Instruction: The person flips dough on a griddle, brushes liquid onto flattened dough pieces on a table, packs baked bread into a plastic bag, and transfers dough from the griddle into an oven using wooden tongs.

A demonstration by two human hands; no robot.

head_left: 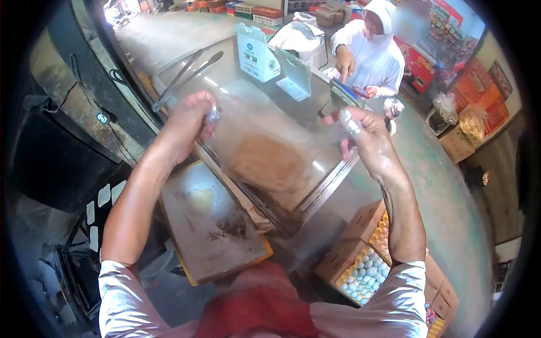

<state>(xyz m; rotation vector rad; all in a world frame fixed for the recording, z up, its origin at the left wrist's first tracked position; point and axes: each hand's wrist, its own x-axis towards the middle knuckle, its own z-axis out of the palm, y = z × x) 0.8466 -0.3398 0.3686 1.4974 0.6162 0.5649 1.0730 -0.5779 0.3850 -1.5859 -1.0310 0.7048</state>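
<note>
Across the counter (222, 76), clear plastic (350, 121) is pinched in the fingers of left hand (190, 119) and right hand (369, 134); seemingly it is being held spread; an even grip is called for.

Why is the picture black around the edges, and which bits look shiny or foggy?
In the head view, a wide lens probably makes the dark rim and bends things; there too, glare whitens part of the yellow-edged tray; and the tabletop looks foggy, perhaps through clear plastic held by the left hand and right hand.
</note>
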